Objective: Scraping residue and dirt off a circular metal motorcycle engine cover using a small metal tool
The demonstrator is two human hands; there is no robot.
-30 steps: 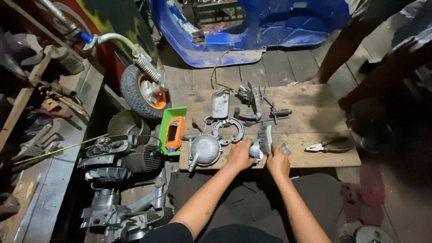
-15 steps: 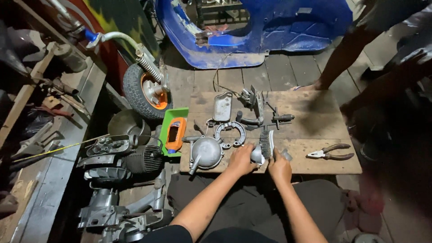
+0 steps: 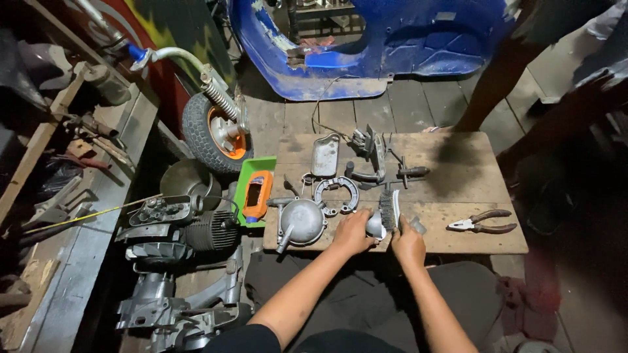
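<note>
A person's left hand (image 3: pixel 352 232) and right hand (image 3: pixel 408 242) meet at the near edge of a low wooden bench (image 3: pixel 458 170), both closed around a small grey metal part (image 3: pixel 375 225) — the left grip wrapped on its rounded end, the right pressed against its finned side (image 3: pixel 390 210). Just left of the hands lies a domed metal cover (image 3: pixel 299 221), with a ring-shaped brake shoe (image 3: pixel 336 195) behind it. Pliers (image 3: pixel 483 222) rest well to the right. An orange-hubbed wheel (image 3: pixel 214 133) stands beyond the bench's corner.
</note>
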